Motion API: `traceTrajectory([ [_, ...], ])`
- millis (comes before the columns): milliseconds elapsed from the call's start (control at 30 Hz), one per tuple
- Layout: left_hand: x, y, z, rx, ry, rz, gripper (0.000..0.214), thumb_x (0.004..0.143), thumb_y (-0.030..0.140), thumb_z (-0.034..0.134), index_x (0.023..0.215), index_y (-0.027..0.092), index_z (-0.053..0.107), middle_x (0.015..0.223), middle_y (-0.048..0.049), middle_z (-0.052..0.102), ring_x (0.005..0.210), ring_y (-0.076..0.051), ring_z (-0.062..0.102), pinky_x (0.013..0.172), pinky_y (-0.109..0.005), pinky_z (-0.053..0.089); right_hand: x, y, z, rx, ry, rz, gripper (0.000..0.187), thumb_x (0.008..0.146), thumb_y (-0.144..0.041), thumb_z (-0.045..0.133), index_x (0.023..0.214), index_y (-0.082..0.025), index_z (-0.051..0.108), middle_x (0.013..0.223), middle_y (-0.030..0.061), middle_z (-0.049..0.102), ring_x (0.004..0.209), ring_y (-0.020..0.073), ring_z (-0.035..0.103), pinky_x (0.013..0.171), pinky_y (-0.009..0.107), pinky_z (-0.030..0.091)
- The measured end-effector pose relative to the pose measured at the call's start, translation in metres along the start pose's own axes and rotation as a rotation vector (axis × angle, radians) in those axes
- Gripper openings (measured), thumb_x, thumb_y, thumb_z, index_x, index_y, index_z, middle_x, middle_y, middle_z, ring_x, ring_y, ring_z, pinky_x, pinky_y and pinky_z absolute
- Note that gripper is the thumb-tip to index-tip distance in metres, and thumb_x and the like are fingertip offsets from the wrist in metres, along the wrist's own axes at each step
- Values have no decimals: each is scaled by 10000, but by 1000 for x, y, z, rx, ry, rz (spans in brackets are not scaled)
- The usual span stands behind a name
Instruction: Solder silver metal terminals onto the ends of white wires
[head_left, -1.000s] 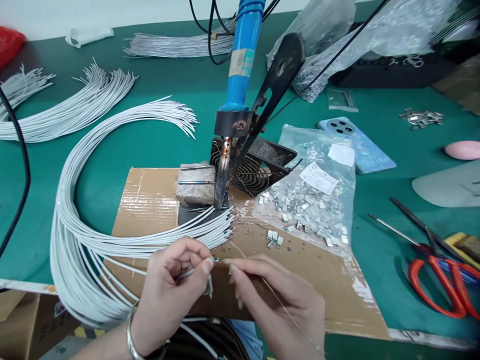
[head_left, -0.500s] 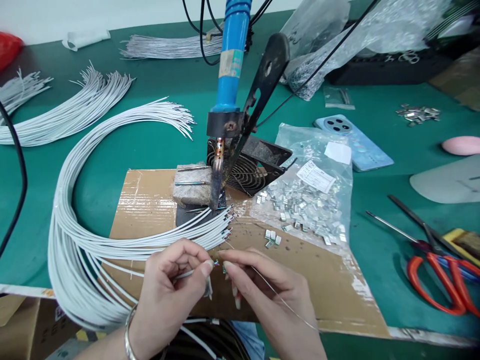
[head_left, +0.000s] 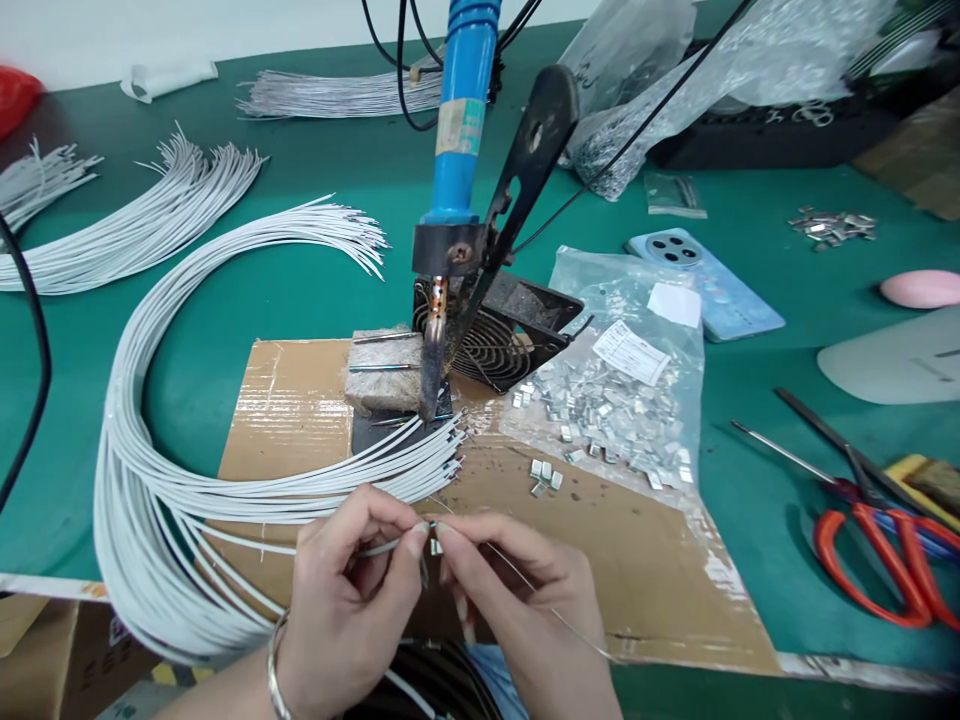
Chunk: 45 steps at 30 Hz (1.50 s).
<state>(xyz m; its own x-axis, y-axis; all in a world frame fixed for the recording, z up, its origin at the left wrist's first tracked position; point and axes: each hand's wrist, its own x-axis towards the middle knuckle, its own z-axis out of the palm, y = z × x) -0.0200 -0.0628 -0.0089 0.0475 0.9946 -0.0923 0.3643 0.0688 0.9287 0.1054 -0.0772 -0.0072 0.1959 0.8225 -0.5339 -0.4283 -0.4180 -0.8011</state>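
Observation:
My left hand (head_left: pixel 349 590), with a metal bangle (head_left: pixel 277 670) at the wrist, pinches the stripped end of a white cable (head_left: pixel 390 546) between thumb and fingers. My right hand (head_left: pixel 510 600) faces it, its fingertips almost meeting the left ones. It grips a thin bare wire (head_left: pixel 540 597) that trails down to the right, and a small metal piece (head_left: pixel 436 547) shows at the fingertips. A large loop of white cables (head_left: pixel 127 480) curves from lower left up to the soldering station, with more ends fanned over the cardboard (head_left: pixel 300 420).
A blue-handled soldering iron (head_left: pixel 454 120) stands in a black bracket over a fan guard (head_left: pixel 487 340), beside a fibrous block (head_left: pixel 382 375). To the right lie a clear bag of metal clips (head_left: pixel 607 400), a phone (head_left: pixel 705 280), and red-handled scissors (head_left: pixel 877 560). White wire bundles (head_left: pixel 127 220) lie at the back.
My right hand has moved left and closed in on the left hand's fingertips. The hands now nearly touch at the cable end, and the view has shifted slightly.

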Motion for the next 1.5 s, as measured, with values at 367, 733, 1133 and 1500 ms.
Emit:
traceTrajectory([
  [367, 3, -8, -3, -216, -66, 8, 137, 974, 160, 582, 850, 209, 614, 636, 43, 655, 524, -82, 575, 507, -134, 443, -4, 19, 11, -24, 119, -199, 66, 748, -288, 818, 697, -248, 829, 548, -31, 585, 510, 60, 472, 493, 159, 368],
  [733, 0, -7, 1, -190, -52, 70, 142, 959, 132, 598, 845, 213, 623, 622, 50, 666, 508, -73, 566, 511, -130, 431, -4, 18, 11, 73, 114, -129, 162, 748, -330, 823, 636, -219, 786, 493, -48, 565, 408, 42, 444, 392, 130, 356],
  [1133, 1, 5, 0, -416, -19, -236, 215, 896, 299, 715, 753, 186, 601, 566, 56, 541, 484, -69, 419, 455, -154, 323, -2, 21, 9, -61, 147, -405, 113, 754, -184, 792, 673, -256, 824, 520, -29, 612, 468, 70, 492, 451, 175, 367],
  [1500, 7, -2, -11, -335, -90, -242, 210, 924, 311, 683, 767, 177, 644, 592, 38, 556, 515, -82, 423, 481, -170, 319, 7, 7, -7, -35, 166, -274, 70, 801, -287, 804, 743, -248, 799, 555, -43, 647, 441, 54, 556, 464, 136, 465],
])
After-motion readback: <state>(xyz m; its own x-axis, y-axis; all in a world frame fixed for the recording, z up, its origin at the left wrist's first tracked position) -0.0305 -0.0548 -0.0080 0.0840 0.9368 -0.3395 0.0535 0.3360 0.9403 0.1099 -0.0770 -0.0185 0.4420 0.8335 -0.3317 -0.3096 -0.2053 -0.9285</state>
